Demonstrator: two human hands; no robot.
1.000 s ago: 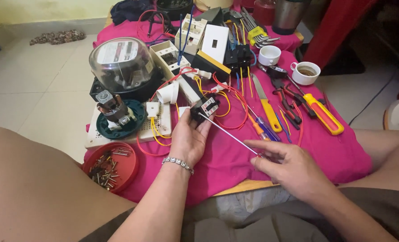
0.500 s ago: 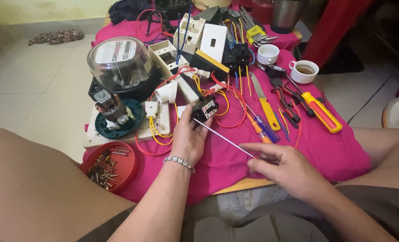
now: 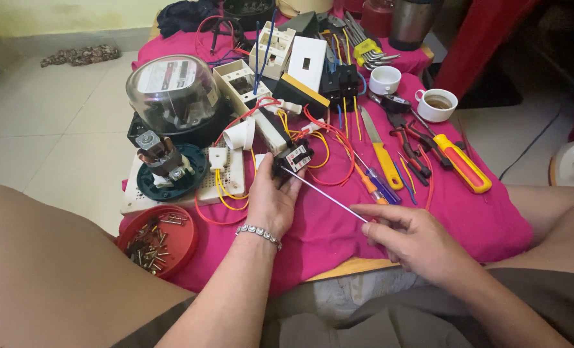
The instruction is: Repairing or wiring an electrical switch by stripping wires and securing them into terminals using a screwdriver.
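My left hand (image 3: 273, 201), with a bead bracelet at the wrist, grips a small black electrical component (image 3: 293, 158) with red wires over the pink cloth (image 3: 467, 219). My right hand (image 3: 411, 236) holds a screwdriver; only its thin metal shaft (image 3: 325, 196) shows, with the handle hidden in my fingers. The shaft's tip touches the front of the black component. Red and yellow wires (image 3: 329, 151) loop out from the component toward the white board (image 3: 232, 174).
A glass-domed meter (image 3: 171, 90) and a green round base (image 3: 171, 171) stand at left. A red lid of screws (image 3: 155, 240) sits at the table corner. Yellow-handled screwdrivers (image 3: 461, 161), pliers, white switch boxes (image 3: 293, 58) and two cups (image 3: 436, 103) lie beyond.
The view has shifted slightly. My left hand has lifted and turned the black component a little, and the screwdriver tip stays against it.
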